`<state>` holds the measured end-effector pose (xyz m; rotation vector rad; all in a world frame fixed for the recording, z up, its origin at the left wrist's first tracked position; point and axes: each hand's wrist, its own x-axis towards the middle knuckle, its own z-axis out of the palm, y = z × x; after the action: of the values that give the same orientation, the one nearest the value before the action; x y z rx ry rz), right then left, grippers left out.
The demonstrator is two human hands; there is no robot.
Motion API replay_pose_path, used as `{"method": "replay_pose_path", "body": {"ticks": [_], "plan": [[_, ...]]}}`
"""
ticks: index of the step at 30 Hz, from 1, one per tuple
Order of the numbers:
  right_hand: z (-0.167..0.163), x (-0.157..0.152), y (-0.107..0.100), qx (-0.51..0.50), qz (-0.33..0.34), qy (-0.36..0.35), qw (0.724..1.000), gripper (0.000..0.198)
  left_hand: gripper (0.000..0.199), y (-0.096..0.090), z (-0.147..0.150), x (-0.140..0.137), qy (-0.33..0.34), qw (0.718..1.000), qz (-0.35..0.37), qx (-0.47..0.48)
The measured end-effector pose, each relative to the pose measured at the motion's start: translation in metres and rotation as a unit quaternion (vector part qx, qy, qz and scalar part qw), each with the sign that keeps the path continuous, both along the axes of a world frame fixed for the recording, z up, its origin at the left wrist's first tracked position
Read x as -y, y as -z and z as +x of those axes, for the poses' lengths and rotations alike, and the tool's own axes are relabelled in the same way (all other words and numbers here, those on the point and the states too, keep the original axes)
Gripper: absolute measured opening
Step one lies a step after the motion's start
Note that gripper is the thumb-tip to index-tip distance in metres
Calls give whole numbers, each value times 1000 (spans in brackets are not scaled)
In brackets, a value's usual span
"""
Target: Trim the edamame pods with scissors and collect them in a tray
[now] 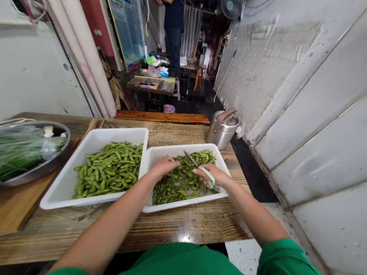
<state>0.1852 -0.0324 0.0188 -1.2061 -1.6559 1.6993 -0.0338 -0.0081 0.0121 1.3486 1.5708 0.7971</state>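
Observation:
Scissors with pale green handles (208,176) are in my right hand (218,175), their blades pointing up and to the left over the right white tray (224,160). Green soybean pods (176,190) lie in this tray, wet-looking toward its near side. My left hand (165,166) reaches over the same tray from the left, its fingers drawn together just left of the scissors' blades. Whatever is between those fingers is too small to tell. A second white tray (60,188), beside the first on the left, contains a heap of green soybean pods (110,170).
A metal bowl (62,153) of green stalks in clear plastic stands on a wooden board (5,212) at left. A lidded steel pot (221,131) occupies the table's far right corner. Beyond are a bench (162,117), a cluttered low table (153,85) and a standing person (173,17).

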Motion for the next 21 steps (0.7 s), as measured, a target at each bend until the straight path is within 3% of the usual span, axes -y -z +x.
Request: {"method": "replay_pose_path", "body": {"ticks": [1, 4, 11, 13, 16, 19, 21], "plan": [[0, 0, 0, 3, 2, -2, 1000, 38, 10, 5, 2, 1, 20, 998, 22, -62], [0, 1, -2, 9, 4, -2, 1000, 37, 19, 16, 5, 2, 51, 982, 56, -174], [-1, 4, -11, 2, -10, -8, 1000, 38, 14, 12, 8, 4, 135, 968, 99, -185], [-1, 3, -9, 3, -16, -5, 1000, 38, 10, 7, 8, 4, 101, 981, 76, -145], [0, 0, -4, 10, -28, 6, 1000, 38, 8, -1, 8, 5, 25, 1000, -10, 15], [-1, 0, -2, 13, -37, -7, 999, 38, 15, -8, 8, 6, -7, 975, -94, 203], [-2, 2, -4, 14, -42, -22, 999, 38, 19, -11, 9, 6, -12, 959, -112, 261]]}}
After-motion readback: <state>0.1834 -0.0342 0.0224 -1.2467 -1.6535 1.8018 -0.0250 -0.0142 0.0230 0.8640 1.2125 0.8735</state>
